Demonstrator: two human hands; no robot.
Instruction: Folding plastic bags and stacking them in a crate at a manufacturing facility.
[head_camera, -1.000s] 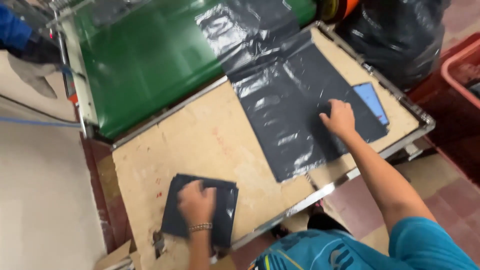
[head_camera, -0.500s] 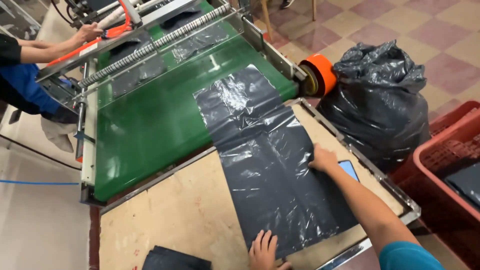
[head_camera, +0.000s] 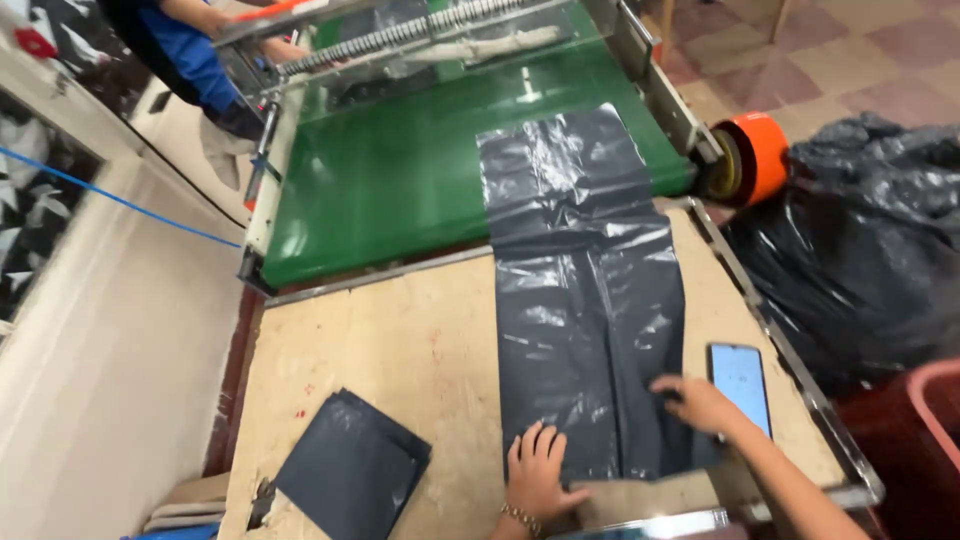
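Note:
A long dark grey plastic bag (head_camera: 590, 300) lies flat, running from the green conveyor belt (head_camera: 400, 170) onto the wooden table (head_camera: 400, 350). My left hand (head_camera: 538, 470) presses flat on the bag's near end, fingers spread. My right hand (head_camera: 700, 402) rests on the bag's near right edge, beside a phone (head_camera: 742, 385) with a lit screen. A folded stack of dark bags (head_camera: 350, 465) sits on the table to the left of my left hand.
A full black rubbish sack (head_camera: 860, 260) stands to the right of the table, by an orange roller end (head_camera: 755, 158). A red crate (head_camera: 915, 440) sits at the lower right. Another person's arm in blue (head_camera: 200, 50) works at the machine's far left.
My left hand left the folded stack and came onto the long bag's near end. My right hand slid down the bag toward me. The view shifted toward the conveyor.

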